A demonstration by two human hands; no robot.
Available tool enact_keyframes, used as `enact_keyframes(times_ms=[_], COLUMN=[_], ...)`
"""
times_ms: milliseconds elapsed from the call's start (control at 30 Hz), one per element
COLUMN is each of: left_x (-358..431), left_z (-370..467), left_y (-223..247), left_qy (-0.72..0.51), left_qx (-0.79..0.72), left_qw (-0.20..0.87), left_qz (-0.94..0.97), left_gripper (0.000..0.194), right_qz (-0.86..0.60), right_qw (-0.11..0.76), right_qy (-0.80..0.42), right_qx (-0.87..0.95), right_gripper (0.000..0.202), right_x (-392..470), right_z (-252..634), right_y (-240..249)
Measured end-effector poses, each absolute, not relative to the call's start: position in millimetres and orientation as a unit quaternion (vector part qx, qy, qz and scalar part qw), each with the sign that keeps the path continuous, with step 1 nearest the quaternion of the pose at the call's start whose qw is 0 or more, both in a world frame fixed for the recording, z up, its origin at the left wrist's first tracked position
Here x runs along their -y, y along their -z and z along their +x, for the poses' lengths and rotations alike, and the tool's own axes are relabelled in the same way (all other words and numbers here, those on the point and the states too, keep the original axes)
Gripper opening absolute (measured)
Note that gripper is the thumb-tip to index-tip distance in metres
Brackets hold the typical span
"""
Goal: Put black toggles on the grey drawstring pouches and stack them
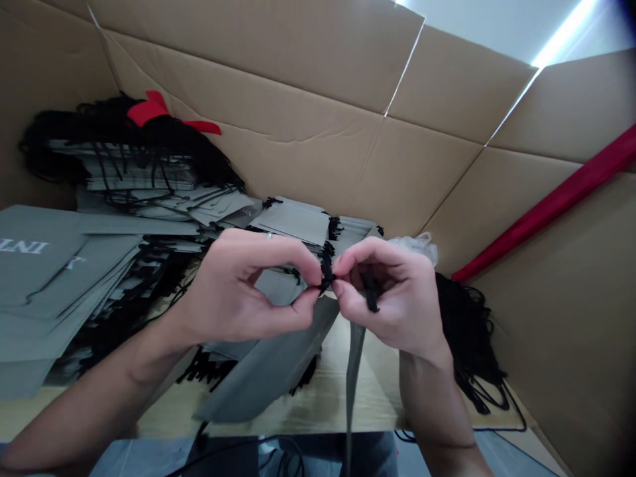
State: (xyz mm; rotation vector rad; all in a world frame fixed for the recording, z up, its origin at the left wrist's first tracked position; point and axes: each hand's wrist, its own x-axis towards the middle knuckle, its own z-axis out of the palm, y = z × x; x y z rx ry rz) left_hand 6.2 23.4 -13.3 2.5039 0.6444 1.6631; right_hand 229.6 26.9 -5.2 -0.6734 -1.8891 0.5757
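Both hands meet at the middle of the view, fingertips almost touching. My left hand (258,285) pinches a black cord (326,277) between thumb and index finger. On the other side of the same small knot-like piece, my right hand (392,291) pinches it too, and a black cord end shows inside its curled fingers. Below the hands hangs a grey bag (278,371), opened out, with a narrow grey side strip under my right hand. Where the cord joins the bag is hidden by the fingers.
Stacks of grey bags with black cords (298,218) stand behind and left. A black cord bundle with a red tie (149,112) tops the left pile. Black cords (467,331) lie right on the wooden table (377,397). Cardboard walls (318,99) enclose it; a red strip (551,199) slants right.
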Motion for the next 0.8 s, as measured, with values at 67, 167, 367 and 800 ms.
enact_keyframes(times_ms=[67, 167, 367, 800], left_x=[-24.1, -23.5, -25.5, -27.5], left_z=[7.0, 7.9, 11.8, 14.8], left_y=[14.8, 19.5, 22.2, 27.4], left_qy=[-0.543, -0.511, -0.475, -0.555], left_qx=[-0.208, -0.212, -0.184, -0.245], left_qw=[-0.02, -0.161, -0.258, -0.106], left_qz=[0.814, 0.818, 0.821, 0.788], left_gripper=[0.02, 0.02, 0.017, 0.02], right_qz=[-0.293, -0.308, -0.292, -0.273], right_qw=[0.51, 0.509, 0.468, 0.493], right_qy=[-0.216, -0.134, 0.009, 0.048], right_qx=[0.78, 0.793, 0.834, 0.825], right_gripper=[0.016, 0.018, 0.013, 0.01], right_x=[-27.2, -27.1, -24.4, -23.0], right_z=[229.0, 229.6, 231.1, 231.6], right_y=[5.7, 6.8, 7.3, 7.9])
